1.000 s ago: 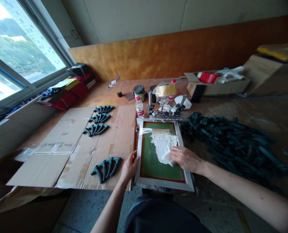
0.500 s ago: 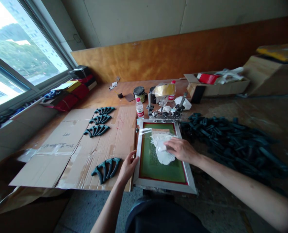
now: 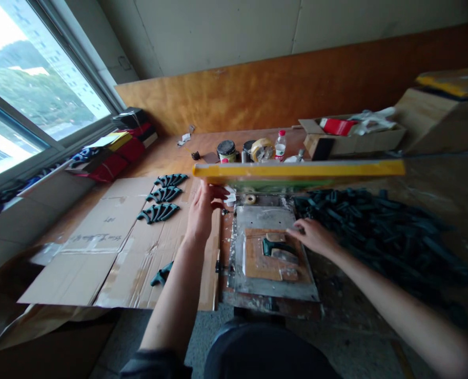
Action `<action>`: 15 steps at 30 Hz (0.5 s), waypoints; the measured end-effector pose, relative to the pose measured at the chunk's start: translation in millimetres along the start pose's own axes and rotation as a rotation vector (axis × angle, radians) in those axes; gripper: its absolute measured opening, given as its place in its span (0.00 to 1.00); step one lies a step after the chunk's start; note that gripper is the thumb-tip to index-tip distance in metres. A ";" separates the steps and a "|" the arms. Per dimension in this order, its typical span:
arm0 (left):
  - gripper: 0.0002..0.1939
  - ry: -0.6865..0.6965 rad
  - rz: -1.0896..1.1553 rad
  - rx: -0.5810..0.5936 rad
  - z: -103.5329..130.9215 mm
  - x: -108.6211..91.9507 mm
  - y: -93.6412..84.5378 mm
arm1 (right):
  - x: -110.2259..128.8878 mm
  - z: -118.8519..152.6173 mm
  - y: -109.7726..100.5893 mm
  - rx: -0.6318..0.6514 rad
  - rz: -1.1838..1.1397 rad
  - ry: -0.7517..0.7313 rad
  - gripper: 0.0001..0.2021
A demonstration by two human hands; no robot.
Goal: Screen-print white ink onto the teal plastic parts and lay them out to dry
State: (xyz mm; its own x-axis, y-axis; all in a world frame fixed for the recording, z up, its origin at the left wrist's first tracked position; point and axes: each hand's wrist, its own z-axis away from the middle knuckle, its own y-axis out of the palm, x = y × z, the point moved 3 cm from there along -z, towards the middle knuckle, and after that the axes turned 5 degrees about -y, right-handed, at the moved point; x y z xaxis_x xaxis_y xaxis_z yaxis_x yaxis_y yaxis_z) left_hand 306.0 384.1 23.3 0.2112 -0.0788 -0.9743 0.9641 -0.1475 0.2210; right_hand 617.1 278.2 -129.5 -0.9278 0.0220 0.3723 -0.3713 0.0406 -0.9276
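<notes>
The screen printing frame is tilted up and seen nearly edge-on, its near edge wrapped in yellow. My left hand is at its left end, touching or just under the edge, fingers apart. Below lies a metal base plate carrying a brown board. A dark green curved handle-like part rests on the board between small blocks. My right hand hovers at the board's upper right corner beside that part, fingers partly spread, nothing visible in them. The mesh's upper side is hidden.
Rows of similar green parts lie on flattened cardboard to the left; my left forearm partly covers the nearest row. A large heap of parts is at right. Tape rolls, jars, a bottle and boxes stand behind.
The frame has swung up from lying flat, uncovering the board and the green part. My right hand has left the white-coated squeegee-like piece and moved right. My left hand has risen with the frame.
</notes>
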 end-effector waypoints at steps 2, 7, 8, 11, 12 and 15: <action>0.26 0.042 0.007 -0.052 -4.4 -0.2 6.3 | 19.2 16.2 29.3 0.128 0.083 -0.051 0.12; 0.33 -0.416 -0.069 0.018 67.9 86.9 11.6 | 75.1 38.3 43.9 0.152 0.135 0.079 0.08; 0.36 -0.644 -0.080 0.148 93.5 113.2 15.7 | 91.6 42.5 42.3 0.089 0.115 0.065 0.08; 0.36 -0.888 0.079 0.159 150.8 164.9 18.8 | 144.5 57.0 42.0 -0.043 0.006 -0.184 0.04; 0.35 -0.884 0.136 0.094 158.6 173.6 14.7 | 154.8 62.2 42.9 -0.024 -0.044 -0.298 0.02; 0.33 -0.807 0.106 -0.148 154.9 181.6 -29.6 | 123.2 71.9 36.5 0.057 -0.135 -0.407 0.03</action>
State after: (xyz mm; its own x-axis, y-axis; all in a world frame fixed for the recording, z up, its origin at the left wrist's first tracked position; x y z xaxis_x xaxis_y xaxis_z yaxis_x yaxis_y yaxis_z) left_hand 290.9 221.5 -153.2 0.1761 -0.7769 -0.6045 0.9688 0.0278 0.2465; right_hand 486.7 210.6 -119.6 -0.8048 -0.3761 0.4592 -0.4813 -0.0393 -0.8757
